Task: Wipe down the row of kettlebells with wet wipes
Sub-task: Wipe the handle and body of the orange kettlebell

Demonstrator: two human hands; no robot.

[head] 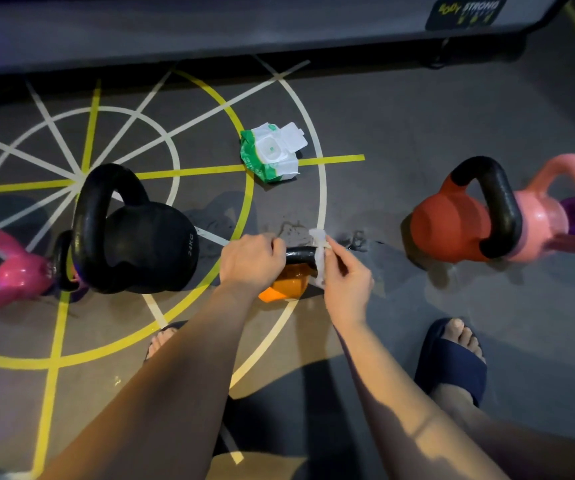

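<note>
GYM FLOOR: A person's left hand (252, 259) grips the black handle (300, 254) of a small glossy orange kettlebell (284, 285). It stands mid-row on a grey gym floor (400, 126) w/ yellow & white line markings, just ahead of the person's feet. The right hand (346, 271) pinches a crumpled white wet wipe (318, 239) draped over the handle's right end. Left of it: a big black cast-iron kettlebell (147, 244) stamped "24KG", then a glossy magenta kettlebell (12, 271). Right, well apart: a red kettlebell w/ black handle (449, 226), and a pale pink kettlebell (546, 216) just beside it. Beyond lies a green-and-white soft pack of wet wipes (272, 154), lid flipped open. Top right, a dark label (466, 12) reads "BODY STRONG".
</note>
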